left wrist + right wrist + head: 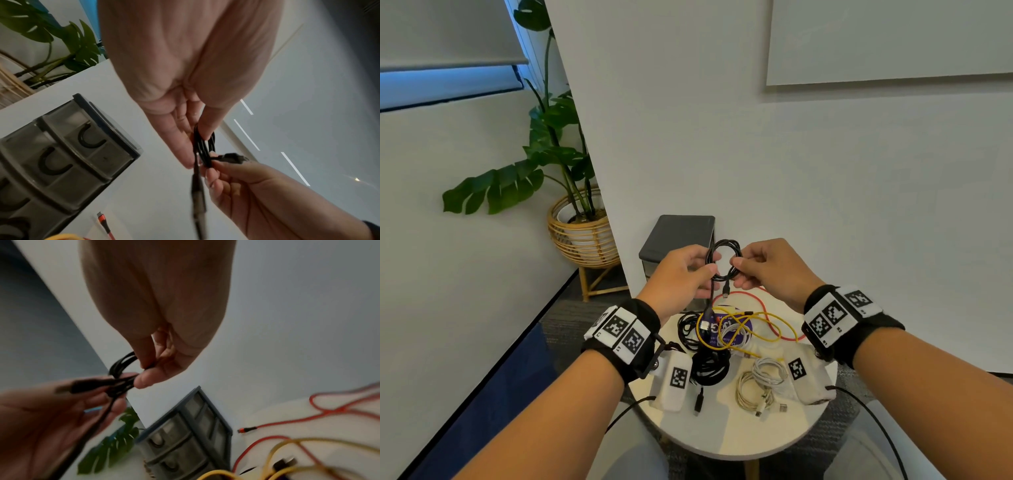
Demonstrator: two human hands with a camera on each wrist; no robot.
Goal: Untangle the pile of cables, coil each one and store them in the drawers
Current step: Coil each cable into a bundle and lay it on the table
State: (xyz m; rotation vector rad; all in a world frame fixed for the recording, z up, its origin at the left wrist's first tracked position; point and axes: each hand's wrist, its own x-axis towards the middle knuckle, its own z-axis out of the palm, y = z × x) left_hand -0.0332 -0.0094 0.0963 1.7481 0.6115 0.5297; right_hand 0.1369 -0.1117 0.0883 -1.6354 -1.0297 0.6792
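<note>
I hold a small coil of black cable in the air above the table, between both hands. My left hand pinches the coil's left side with thumb and fingers. My right hand pinches its lower right side. One short plug end hangs below the coil, and a longer tail with a plug drops toward the pile. Tangled on the round white table lie a yellow cable and a red cable. The grey drawer unit stands behind my hands.
Nearer me on the table lie coiled black cables and coiled white cables. The drawers with black U-shaped handles look pushed in. A white wall rises right behind the table. A potted plant stands to the left.
</note>
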